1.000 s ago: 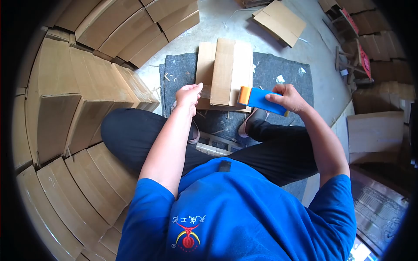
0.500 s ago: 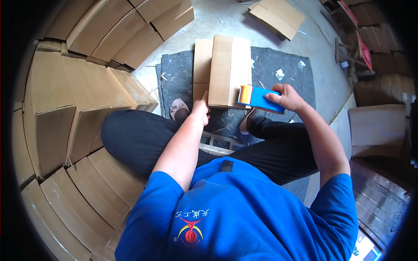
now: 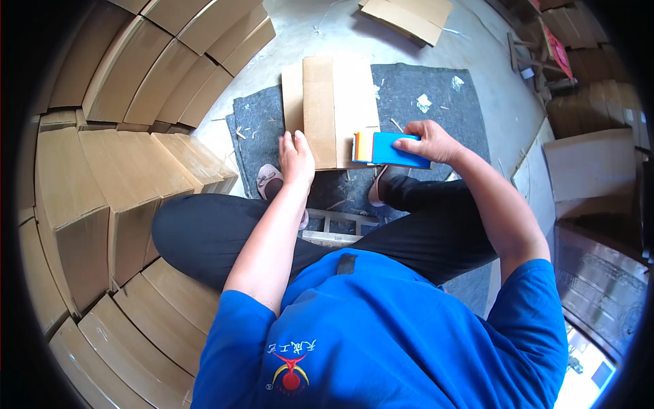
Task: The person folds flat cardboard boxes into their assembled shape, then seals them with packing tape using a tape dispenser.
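A cardboard box (image 3: 319, 112) stands between my feet, its left flap standing out along the side. My left hand (image 3: 297, 160) lies against the near left corner of the box, palm inward and fingers stretched out. In my right hand (image 3: 434, 142) is a blue tape dispenser (image 3: 402, 151), held with the thumb on top. Its orange and white front end (image 3: 362, 146) overlaps the near right part of the box in this view.
Under the box lies a dark grey mat (image 3: 436, 126) with scraps on it. Stacked cartons (image 3: 102, 170) rise close on my left. A flattened carton (image 3: 409, 17) lies on the floor ahead, and more cardboard (image 3: 589, 167) stands at the right.
My left hand has moved up from the box's near bottom corner to its left side, with its fingers now straight. The right hand still holds the dispenser at the box. The view has shifted slightly.
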Demonstrator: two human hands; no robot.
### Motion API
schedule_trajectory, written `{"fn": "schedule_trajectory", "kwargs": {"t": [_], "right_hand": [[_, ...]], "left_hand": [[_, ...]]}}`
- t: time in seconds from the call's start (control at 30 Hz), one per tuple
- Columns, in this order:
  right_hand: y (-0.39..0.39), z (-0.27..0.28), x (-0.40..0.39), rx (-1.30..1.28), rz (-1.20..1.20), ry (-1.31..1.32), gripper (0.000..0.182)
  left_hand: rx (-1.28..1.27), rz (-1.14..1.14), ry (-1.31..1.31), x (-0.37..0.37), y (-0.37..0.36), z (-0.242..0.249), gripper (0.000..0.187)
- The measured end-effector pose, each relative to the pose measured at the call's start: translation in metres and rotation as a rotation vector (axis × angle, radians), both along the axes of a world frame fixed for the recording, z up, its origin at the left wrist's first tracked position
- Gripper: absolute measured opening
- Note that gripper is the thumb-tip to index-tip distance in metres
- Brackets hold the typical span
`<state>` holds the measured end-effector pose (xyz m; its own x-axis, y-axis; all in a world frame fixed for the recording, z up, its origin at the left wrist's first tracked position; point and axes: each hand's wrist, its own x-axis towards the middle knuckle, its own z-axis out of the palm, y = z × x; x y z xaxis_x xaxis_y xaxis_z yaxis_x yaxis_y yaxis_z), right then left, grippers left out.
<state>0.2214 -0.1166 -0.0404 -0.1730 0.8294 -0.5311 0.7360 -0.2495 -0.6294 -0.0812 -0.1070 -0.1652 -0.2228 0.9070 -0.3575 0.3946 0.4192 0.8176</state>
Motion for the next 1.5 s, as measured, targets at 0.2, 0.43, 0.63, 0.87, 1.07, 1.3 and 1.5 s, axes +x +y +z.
{"fn": "schedule_trajectory", "kwargs": {"t": [0.2, 0.43, 0.63, 0.87, 1.07, 1.3, 1.5], "right_hand": [[-0.001, -0.005, 0.001, -0.006, -0.006, 0.029, 0.06], [-0.003, 0.009, 0.006, 0.03, -0.007, 0.013, 0.052], [-0.011, 0.022, 0.068, -0.037, 0.065, -0.189, 0.057], [-0.005, 0.011, 0.0, -0.053, 0.081, -0.465, 0.054], [-0.026, -0.003, -0.069, 0.27, 0.115, -0.623, 0.033], [-0.053, -0.081, -0.109, 0.196, 0.304, -0.681, 0.073], [-0.078, -0.105, -0.116, 0.063, 0.803, -0.701, 0.027]], "left_hand": [[0.296, -0.917, 0.702, 0.029, -0.036, 0.081, 0.089], [0.339, -0.833, 0.789, 0.045, -0.043, 0.065, 0.093], [0.312, -0.858, 0.767, 0.046, -0.042, 0.064, 0.092], [0.302, -0.872, 0.813, 0.048, -0.042, 0.064, 0.091], [0.339, -0.879, 0.829, 0.051, -0.043, 0.062, 0.091], [0.262, -0.96, 0.948, 0.042, -0.042, 0.073, 0.103], [0.203, -0.885, 0.654, 0.047, -0.031, 0.091, 0.092]]}}
